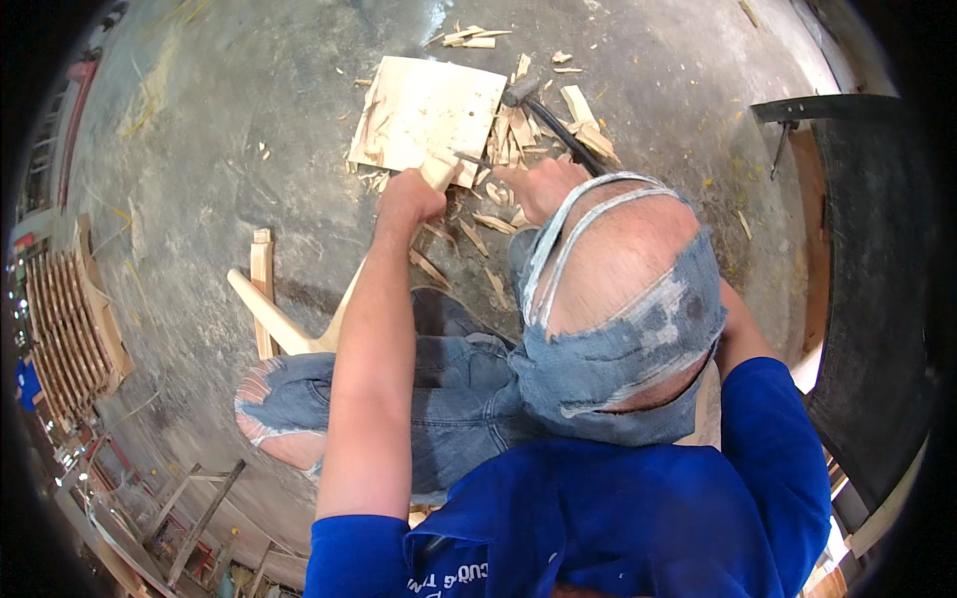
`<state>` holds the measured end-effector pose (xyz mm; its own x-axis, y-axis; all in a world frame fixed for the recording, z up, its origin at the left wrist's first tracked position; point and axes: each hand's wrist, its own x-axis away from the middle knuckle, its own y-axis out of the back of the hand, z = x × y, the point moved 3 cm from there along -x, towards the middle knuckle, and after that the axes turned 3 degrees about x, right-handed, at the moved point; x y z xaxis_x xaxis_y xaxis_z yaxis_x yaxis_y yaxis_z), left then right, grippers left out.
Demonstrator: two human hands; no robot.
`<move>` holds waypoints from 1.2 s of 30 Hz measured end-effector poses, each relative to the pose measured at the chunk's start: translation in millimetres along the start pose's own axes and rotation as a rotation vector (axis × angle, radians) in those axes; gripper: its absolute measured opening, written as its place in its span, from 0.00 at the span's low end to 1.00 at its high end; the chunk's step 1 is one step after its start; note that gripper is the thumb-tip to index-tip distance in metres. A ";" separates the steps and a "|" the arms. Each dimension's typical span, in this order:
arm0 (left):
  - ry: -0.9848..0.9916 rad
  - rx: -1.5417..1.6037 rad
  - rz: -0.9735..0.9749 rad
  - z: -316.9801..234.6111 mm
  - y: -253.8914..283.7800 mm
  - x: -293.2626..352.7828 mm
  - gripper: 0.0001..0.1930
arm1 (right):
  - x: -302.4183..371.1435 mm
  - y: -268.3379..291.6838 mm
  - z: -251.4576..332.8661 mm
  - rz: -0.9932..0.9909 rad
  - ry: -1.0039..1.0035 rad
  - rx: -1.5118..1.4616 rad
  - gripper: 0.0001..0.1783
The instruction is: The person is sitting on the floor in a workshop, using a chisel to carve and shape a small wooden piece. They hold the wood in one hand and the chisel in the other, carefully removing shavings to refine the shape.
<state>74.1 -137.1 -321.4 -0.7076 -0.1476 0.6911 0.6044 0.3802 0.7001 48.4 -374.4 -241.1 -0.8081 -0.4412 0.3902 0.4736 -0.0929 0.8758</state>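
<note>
My left hand (407, 195) is closed around the end of a pale wooden piece (439, 169), whose tip rests over a light square board (424, 105) on the floor. That piece seems to continue under my left forearm to a curved, forked wooden part (284, 324) by my knee. In my right hand (546, 187) is a thin dark tool that looks like a chisel (473, 159); its blade points left, close to the wood's tip, and its handle is hidden by my fingers. A hammer (520, 92) with a dark handle lies just beyond my right hand.
Wood chips (513, 135) lie around the board on the concrete floor (199, 189). A short wooden bar (262, 261) is by my left knee. Slatted wooden parts (70, 324) stand at far left, a metal frame (204, 518) at lower left, a dark panel (867, 269) at right.
</note>
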 end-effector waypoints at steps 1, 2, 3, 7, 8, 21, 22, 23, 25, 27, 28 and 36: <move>0.001 0.007 -0.033 -1.8 -1.5 1.7 0.27 | -2.4 1.0 0.0 -0.002 -0.002 0.008 0.23; 0.002 0.014 -0.066 -2.8 -0.7 1.8 0.27 | -9.9 1.7 -1.4 -0.019 -0.006 -0.007 0.24; 0.016 -0.021 0.062 -14.0 12.9 7.5 0.27 | -10.9 1.1 -4.9 -0.024 -0.012 -0.016 0.25; -0.012 0.021 -0.018 -0.2 2.7 3.6 0.27 | -2.9 -8.4 -6.8 -0.024 0.042 0.023 0.28; -0.011 0.026 -0.026 1.1 2.1 -1.0 0.27 | -4.6 -10.3 -6.6 -0.016 0.040 0.025 0.29; 0.004 0.022 0.033 -1.4 -6.3 4.5 0.30 | -34.9 -36.1 4.8 -0.093 0.044 -0.038 0.29; 0.001 0.027 0.008 0.3 -5.9 5.2 0.30 | -36.4 -33.1 2.0 -0.094 0.059 -0.034 0.29; -0.001 0.033 0.011 1.8 -3.9 -4.2 0.29 | -34.6 -28.4 -5.3 -0.094 0.074 -0.031 0.29; 0.020 0.031 0.018 -1.7 -1.5 4.8 0.29 | -9.9 -19.6 -9.0 -0.140 0.094 -0.025 0.29; 0.037 0.024 0.016 -9.8 6.6 13.9 0.29 | -7.4 -9.8 -6.2 -0.062 0.049 -0.018 0.29; 0.029 0.025 0.028 -7.9 4.8 12.3 0.29 | -6.0 -9.5 -4.9 -0.027 0.023 -0.016 0.30; 0.003 0.018 -0.011 -7.5 10.7 5.0 0.26 | -23.8 -25.3 -6.3 -0.137 0.074 -0.082 0.30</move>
<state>79.8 -140.6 -309.1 -0.7132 -0.1546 0.6837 0.5898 0.3947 0.7045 57.9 -367.2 -274.4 -0.8408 -0.4832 0.2442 0.3902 -0.2280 0.8921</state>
